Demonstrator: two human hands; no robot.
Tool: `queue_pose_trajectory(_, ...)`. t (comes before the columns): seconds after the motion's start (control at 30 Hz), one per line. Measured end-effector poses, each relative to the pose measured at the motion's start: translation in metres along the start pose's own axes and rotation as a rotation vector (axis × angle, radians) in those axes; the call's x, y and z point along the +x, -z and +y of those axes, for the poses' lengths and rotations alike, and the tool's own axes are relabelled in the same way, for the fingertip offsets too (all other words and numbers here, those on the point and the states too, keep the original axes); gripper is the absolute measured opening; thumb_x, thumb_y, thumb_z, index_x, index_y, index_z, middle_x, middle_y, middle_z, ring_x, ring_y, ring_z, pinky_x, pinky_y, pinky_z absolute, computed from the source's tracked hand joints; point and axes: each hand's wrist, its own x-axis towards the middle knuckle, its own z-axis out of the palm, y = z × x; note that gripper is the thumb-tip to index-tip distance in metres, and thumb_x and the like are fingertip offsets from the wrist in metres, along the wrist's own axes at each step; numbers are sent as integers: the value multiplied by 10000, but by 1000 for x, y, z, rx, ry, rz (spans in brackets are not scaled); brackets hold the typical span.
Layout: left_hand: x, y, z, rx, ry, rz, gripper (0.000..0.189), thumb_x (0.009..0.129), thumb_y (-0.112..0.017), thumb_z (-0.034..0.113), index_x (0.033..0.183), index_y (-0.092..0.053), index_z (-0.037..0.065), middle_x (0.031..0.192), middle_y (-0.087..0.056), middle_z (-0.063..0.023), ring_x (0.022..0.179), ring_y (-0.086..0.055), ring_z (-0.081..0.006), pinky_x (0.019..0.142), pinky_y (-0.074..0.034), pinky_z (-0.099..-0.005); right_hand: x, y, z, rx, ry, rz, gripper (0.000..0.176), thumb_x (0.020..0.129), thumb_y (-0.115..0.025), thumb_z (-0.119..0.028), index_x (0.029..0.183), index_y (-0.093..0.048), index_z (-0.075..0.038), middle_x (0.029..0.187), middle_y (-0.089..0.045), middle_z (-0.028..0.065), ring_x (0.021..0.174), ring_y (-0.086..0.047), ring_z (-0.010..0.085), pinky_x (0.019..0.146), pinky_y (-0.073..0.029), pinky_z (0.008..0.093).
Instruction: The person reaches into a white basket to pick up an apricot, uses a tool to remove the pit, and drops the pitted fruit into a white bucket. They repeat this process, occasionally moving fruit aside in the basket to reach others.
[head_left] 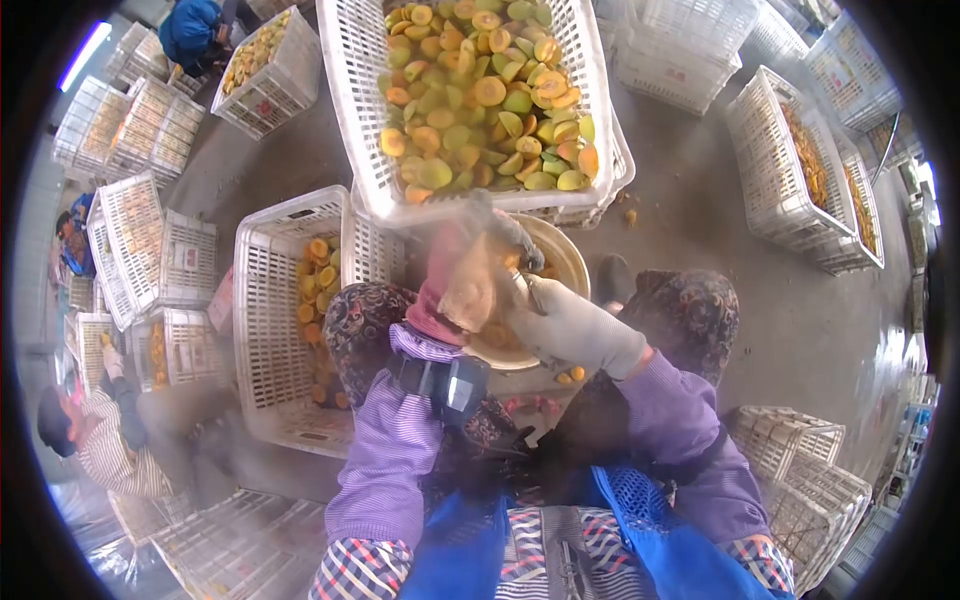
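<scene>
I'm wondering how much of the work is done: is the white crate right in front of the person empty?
No, the white crate is heaped with halved yellow and orange fruit.

Bright, even light; a strip lamp (85, 55) glares far up-left of the left hand (455, 285), which is smeared by motion blur. The right hand (570, 325) is sharper. Shadows are faint. Fisheye bends the crates (810, 500) far outward from both hands, and a black vignette rings all.
</scene>
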Motion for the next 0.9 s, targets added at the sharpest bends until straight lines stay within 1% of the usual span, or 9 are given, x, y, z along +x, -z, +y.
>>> queue_pose_trajectory(0.07, 2, 3, 1, 64, -22, 59, 470, 985, -471, 443, 843, -561, 4, 761, -595, -127, 703, -628, -280, 642, -538, -379, 3, 2, -1, 144, 13, -61, 212, 899, -524, -205, 877, -556, 3, 706, -588, 63, 666, -585, 133, 645, -472, 298)
queue_pose_trajectory(0.2, 7, 8, -5, 79, -82, 93, 507, 973, -479, 470, 832, -570, -8, 754, -597, -144, 700, -624, -284, 651, -538, -391, 3, 5, -6, 119, 9, -80, 200, 896, -520, -197, 873, -551, -1, 714, -585, 49, 669, -572, 125, 645, -468, 288)
queue_pose_trajectory(0.37, 6, 7, -2, 456, -201, -9, 528, 976, -479, 462, 812, -582, -29, 744, -602, -144, 694, -622, -263, 653, -528, -372, -2, 9, -9, 119, -100, -112, 208, 900, -517, -199, 890, -551, 6, 719, -585, 44, 675, -573, 115, 627, -466, 276)
queue_pose_trajectory(0.57, 21, 19, -22, 784, -331, -71, 534, 989, -460, 450, 806, -610, -29, 740, -633, -126, 685, -621, -209, 648, -514, -343, -7, 5, 12, 302, -43, -87, 234, 921, -523, -240, 913, -555, -8, 721, -579, 22, 629, -556, 102, 585, -461, 271)
queue_pose_trajectory(0.7, 15, 1, -13, 665, -205, -20, 512, 993, -451, 449, 815, -616, -2, 745, -652, -123, 669, -628, -205, 625, -512, -327, -6, 5, 21, 449, -58, -163, 254, 924, -524, -247, 963, -575, -1, 732, -584, 25, 653, -563, 104, 604, -463, 273)
queue_pose_trajectory(0.77, 7, -10, -2, 451, -158, -18, 495, 998, -442, 442, 839, -609, 3, 754, -656, -127, 670, -634, -214, 616, -514, -321, -5, 3, 20, 486, -24, -188, 266, 917, -528, -241, 980, -574, 14, 748, -601, 43, 692, -584, 124, 636, -473, 288)
queue_pose_trajectory(0.8, 3, -12, 0, 344, -137, -17, 487, 1000, -438, 438, 851, -606, 6, 758, -657, -129, 671, -637, -219, 612, -515, -318, -6, 2, 17, 373, -8, -133, 266, 913, -529, -236, 972, -571, 20, 758, -611, 61, 700, -593, 142, 647, -477, 300)
queue_pose_trajectory(0.87, -2, -7, -2, 565, -188, -32, 476, 1006, -422, 435, 875, -596, 11, 749, -654, -127, 671, -640, -223, 610, -519, -317, -10, 2, 6, 143, 26, -19, 266, 904, -529, -226, 956, -564, 32, 777, -630, 99, 717, -612, 178, 669, -486, 324)
queue_pose_trajectory(0.9, 0, -6, -2, 310, -34, 20, 412, 1004, -442, 381, 896, -590, 12, 776, -656, -125, 695, -642, -219, 629, -526, -314, -10, 2, 5, 108, 31, -8, 265, 901, -529, -221, 963, -556, 36, 801, -637, 131, 746, -624, 208, 688, -487, 341)
